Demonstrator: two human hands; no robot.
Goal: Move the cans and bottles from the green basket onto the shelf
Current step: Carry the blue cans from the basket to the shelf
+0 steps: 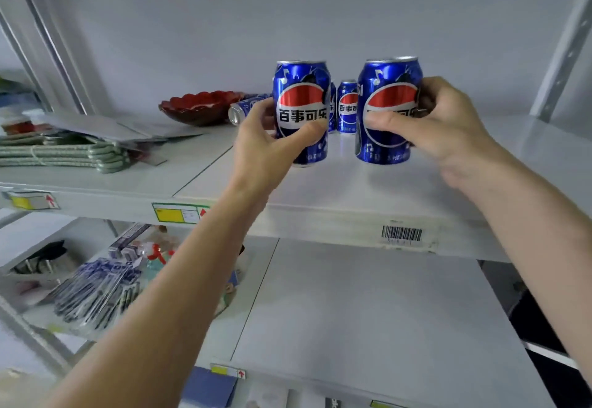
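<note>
My left hand (272, 138) grips a blue cola can (302, 93) upright, its base at the white upper shelf (352, 183). My right hand (439, 122) wraps a second blue cola can (389, 87), also upright, a little to the right. Behind them, farther back on the shelf, stands another blue can (347, 106), with a sliver of one more beside it. A further can (243, 110) lies on its side at the left. The green basket is out of view.
A dark red scalloped bowl (201, 106) sits back left on the shelf. Folded green mats (64, 154) and flat grey packets (105, 126) lie at the left. The lower shelf (368, 311) holds packaged goods (96, 289) on its left side. A metal upright (563, 49) stands at the right.
</note>
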